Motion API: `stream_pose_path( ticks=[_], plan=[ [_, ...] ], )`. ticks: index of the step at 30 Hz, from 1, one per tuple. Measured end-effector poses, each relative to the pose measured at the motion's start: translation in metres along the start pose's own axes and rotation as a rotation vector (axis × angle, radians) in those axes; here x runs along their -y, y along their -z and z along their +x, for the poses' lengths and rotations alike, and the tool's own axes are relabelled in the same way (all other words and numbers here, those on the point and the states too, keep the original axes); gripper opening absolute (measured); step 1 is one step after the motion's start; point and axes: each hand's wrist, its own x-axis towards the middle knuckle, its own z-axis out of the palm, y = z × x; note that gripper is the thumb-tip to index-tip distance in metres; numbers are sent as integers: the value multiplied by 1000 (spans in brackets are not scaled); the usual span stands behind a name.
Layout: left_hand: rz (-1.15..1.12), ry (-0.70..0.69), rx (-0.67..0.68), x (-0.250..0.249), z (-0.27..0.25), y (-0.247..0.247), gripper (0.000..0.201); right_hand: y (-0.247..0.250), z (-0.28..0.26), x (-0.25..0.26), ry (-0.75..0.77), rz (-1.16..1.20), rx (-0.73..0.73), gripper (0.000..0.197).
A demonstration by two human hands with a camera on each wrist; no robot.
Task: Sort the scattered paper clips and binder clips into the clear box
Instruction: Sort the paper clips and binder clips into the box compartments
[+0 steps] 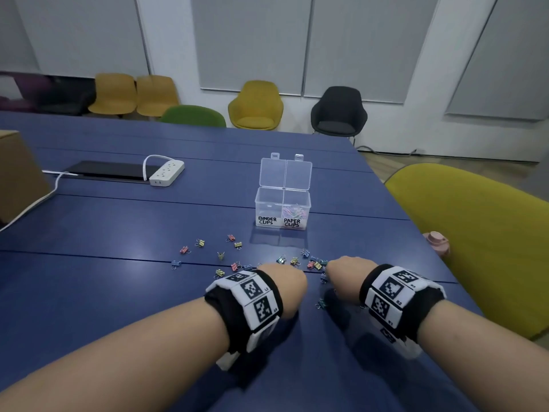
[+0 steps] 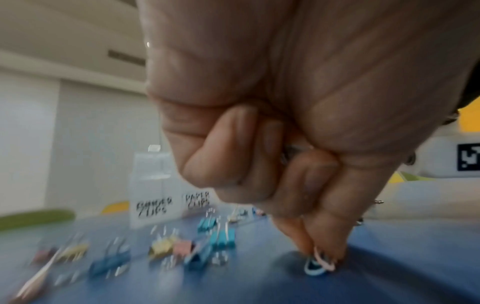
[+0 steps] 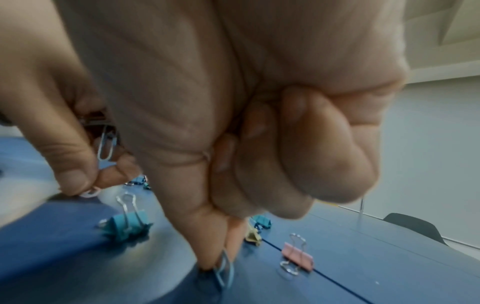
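Observation:
The clear box (image 1: 282, 210) stands open, labelled BINDER CLIPS on the left and PAPER CLIPS on the right; pastel paper clips (image 1: 292, 210) lie in its right compartment. Coloured binder clips (image 1: 234, 266) are scattered on the blue table in front of it. My left hand (image 1: 285, 281) pinches a blue and a pink paper clip (image 2: 319, 265) against the table, its other fingers curled round more metal. Close beside it, my right hand (image 1: 341, 278) pinches a blue paper clip (image 3: 224, 270) between thumb and forefinger at the tabletop.
A white power strip (image 1: 167, 173) and a dark flat device (image 1: 110, 170) lie far left, beside a cardboard box (image 1: 17, 173). The table's right edge (image 1: 427, 248) is near, with a yellow-green chair (image 1: 481, 245) and a pink bottle (image 1: 436, 240) past it.

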Motion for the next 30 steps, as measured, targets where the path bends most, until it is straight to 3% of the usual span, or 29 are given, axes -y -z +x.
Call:
stream_pose_path(
  ticks=[2, 5, 9, 15, 18, 22, 24, 27, 30],
  plan=[
    [-15, 12, 70, 4, 1, -4, 20, 0, -1, 1, 9, -18, -1, 3],
    [-41, 20, 135, 8, -1, -6, 38, -2, -2, 3, 22, -56, -2, 10],
    [-50, 7, 179, 7, -2, -9, 28, -5, -2, 5, 24, -100, -32, 24],
    [-175, 51, 131, 10, -7, -11, 39, -4, 3, 0, 40, -92, -2, 24],
    [-523, 122, 84, 26, -1, -11, 32, -5, 8, -4, 41, -72, 12, 25],
    [-1583, 144, 121, 47, 4, -16, 17, -9, 13, -8, 49, -68, 21, 26],
    [-1965, 94, 153, 56, 4, -18, 13, -10, 14, -9, 57, -59, 33, 27],
    [-2275, 52, 127, 63, 4, -20, 9, -10, 15, -11, 65, -35, 39, 28],
    [-2360, 107, 84, 60, 5, -21, 6, -11, 15, -10, 59, -23, 46, 28]
  ],
)
